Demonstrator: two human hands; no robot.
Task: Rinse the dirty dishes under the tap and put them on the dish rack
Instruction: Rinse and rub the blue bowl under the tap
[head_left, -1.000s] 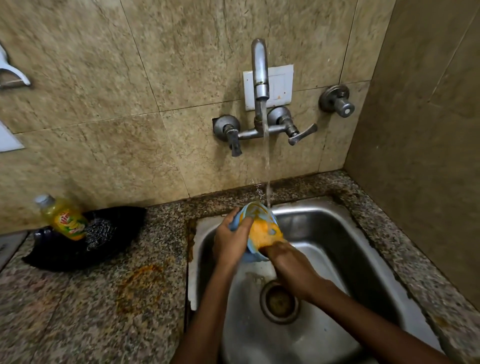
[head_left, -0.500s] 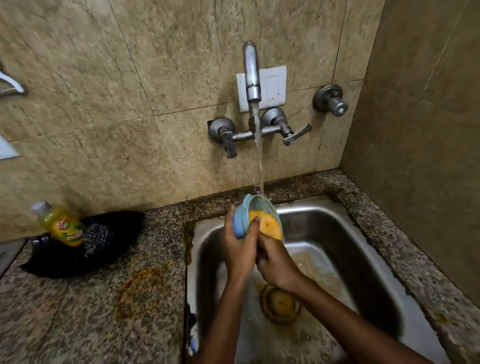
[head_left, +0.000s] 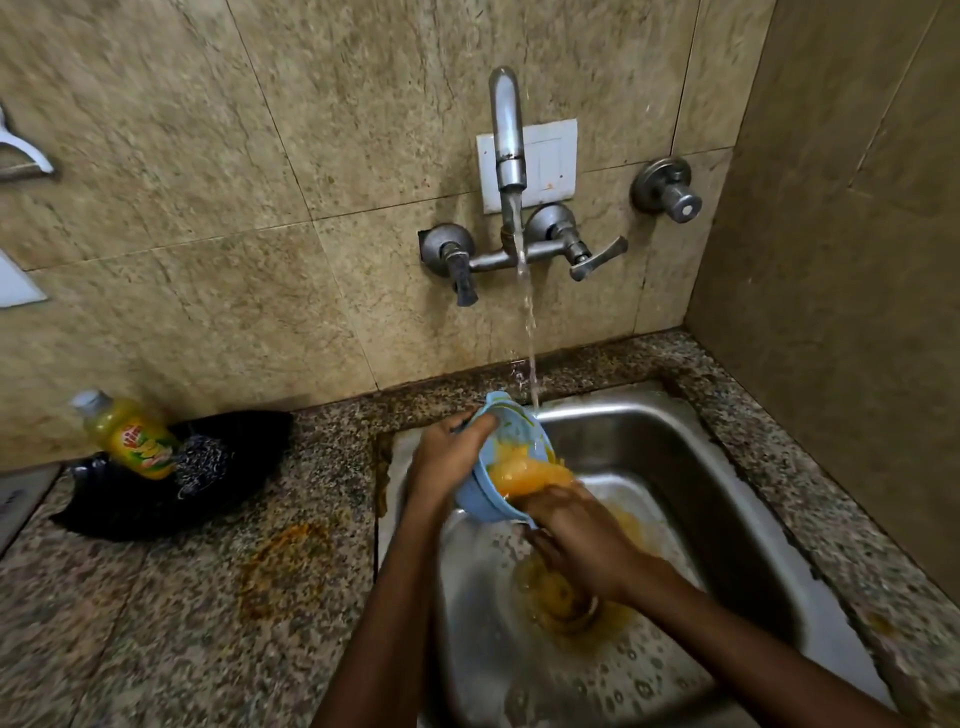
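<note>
While tilted, the blue bowl (head_left: 480, 493) spills orange liquid (head_left: 524, 473).

This is looking like a home kitchen's washing-up corner. A steel sink (head_left: 675, 467) is sitting at the lower right of the frame, sunk into a speckled stone counter (head_left: 182, 597). A wall tap (head_left: 509, 156) at upper centre is running water, with beige tiles (head_left: 208, 156) covering the walls behind. A bottle of dish liquid (head_left: 130, 434) is lying at the left edge beside a scrubber (head_left: 200, 462).
</note>
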